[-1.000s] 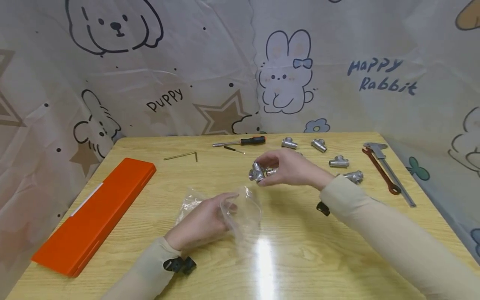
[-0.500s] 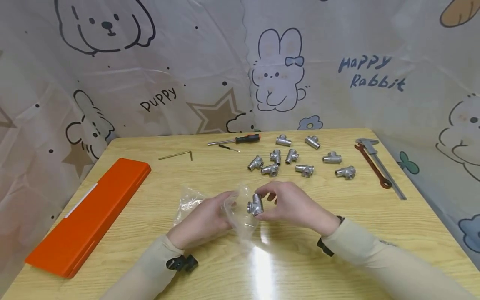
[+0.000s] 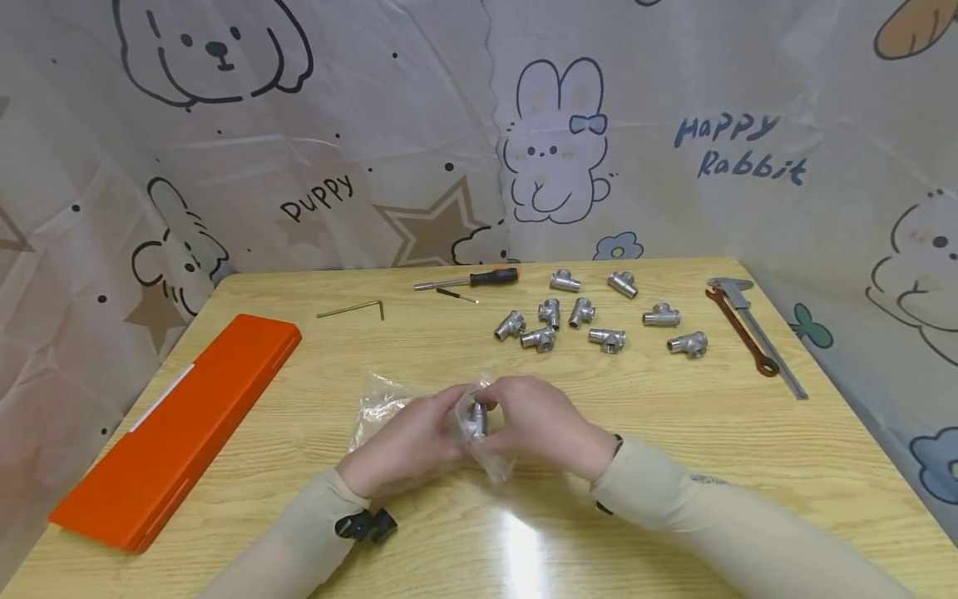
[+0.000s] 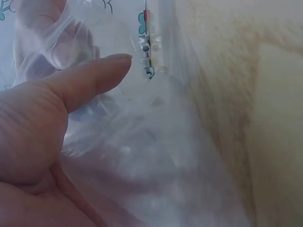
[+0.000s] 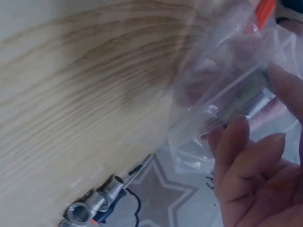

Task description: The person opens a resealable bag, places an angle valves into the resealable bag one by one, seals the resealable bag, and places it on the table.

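My left hand point(image 3: 407, 437) holds a clear plastic bag point(image 3: 380, 408) by its mouth, above the middle of the table. In the left wrist view the thumb lies along the film of the bag point(image 4: 147, 142). Between thumb and fingers my right hand point(image 3: 540, 428) pinches a silver metal tee pipe fitting point(image 3: 476, 424), which is at the bag's mouth with film around it. The right wrist view shows this fitting point(image 5: 248, 97) partly behind the clear film. Several similar tee fittings point(image 3: 609, 339) lie on the table beyond the right hand.
An orange case point(image 3: 187, 416) lies along the left side. Toward the back are a hex key point(image 3: 350, 310), a black-handled screwdriver point(image 3: 467, 279) and a thin black tool point(image 3: 456, 295). A reddish wrench point(image 3: 743, 333) and a caliper point(image 3: 763, 337) lie at the right. A printed cloth hangs behind.
My right hand has carried the tee fitting from among the others toward me and left, into the bag's mouth. The left hand has stayed nearly still with the bag. The head view shifted slightly.
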### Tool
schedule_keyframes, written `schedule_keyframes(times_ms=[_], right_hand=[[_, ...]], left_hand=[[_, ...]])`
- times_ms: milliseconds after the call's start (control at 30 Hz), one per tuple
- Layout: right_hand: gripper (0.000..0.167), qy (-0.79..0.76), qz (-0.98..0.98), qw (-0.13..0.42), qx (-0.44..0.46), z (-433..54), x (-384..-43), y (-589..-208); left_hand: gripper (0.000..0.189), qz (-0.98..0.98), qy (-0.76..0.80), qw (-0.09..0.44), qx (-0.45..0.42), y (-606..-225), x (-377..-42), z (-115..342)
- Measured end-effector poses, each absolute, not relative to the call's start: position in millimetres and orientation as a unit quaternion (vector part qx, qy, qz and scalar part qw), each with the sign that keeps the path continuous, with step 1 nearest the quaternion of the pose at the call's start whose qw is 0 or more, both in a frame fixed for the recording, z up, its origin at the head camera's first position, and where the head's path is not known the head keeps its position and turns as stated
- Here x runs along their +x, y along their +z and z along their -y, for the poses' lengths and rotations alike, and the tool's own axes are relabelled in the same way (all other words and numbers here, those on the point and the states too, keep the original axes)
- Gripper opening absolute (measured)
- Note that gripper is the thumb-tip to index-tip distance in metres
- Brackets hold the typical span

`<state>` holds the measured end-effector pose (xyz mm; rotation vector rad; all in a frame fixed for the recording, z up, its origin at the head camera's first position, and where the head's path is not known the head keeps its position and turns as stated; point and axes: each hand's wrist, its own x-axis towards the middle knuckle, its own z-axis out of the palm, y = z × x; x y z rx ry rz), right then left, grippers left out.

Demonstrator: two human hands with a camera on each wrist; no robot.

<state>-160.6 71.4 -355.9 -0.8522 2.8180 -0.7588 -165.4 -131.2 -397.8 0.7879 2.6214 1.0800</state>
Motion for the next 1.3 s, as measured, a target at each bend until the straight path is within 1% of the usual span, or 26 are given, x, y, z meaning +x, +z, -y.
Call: schedule_keyframes(times_ms=[267, 367, 467, 567, 767, 867, 1000, 1133, 1300], right_hand=[[0.05, -0.216, -0.932, 0.024, -0.289, -63, -160, -365], [0.048, -0.213, -0.933, 0.018, -0.289, -63, -160, -370], [0.041, -0.206, -0.933, 0.013, -0.294, -63, -161, -374], [0.039, -0.206, -0.931, 0.017, -0.301, -65, -162, -376], [0.038, -0.23, -0.926, 0.066, -0.293, -79, -162, -358], [0.037, -0.228, -0.931, 0.061, -0.278, -97, -165, -345], [0.036, -0.22, -0.944, 0.038, -0.243, -128, -181, -335], [0.037, -0.211, -0.958, 0.024, -0.195, -157, -207, -337], [0.038, -0.197, -0.965, 0.025, -0.172, -170, -242, -347]], left_hand=[[0.08, -0.895, 0.328, 0.093, 0.287, -398, -168, 131], [0.083, -0.894, 0.327, 0.102, 0.288, -398, -168, 131], [0.088, -0.895, 0.322, 0.111, 0.289, -399, -168, 130], [0.09, -0.897, 0.312, 0.115, 0.29, -399, -168, 130], [0.093, -0.901, 0.298, 0.116, 0.292, -398, -168, 128], [0.095, -0.904, 0.294, 0.122, 0.287, -397, -168, 127], [0.096, -0.907, 0.287, 0.13, 0.278, -397, -168, 126], [0.096, -0.908, 0.289, 0.129, 0.276, -397, -166, 126], [0.095, -0.905, 0.296, 0.131, 0.275, -399, -164, 125]])
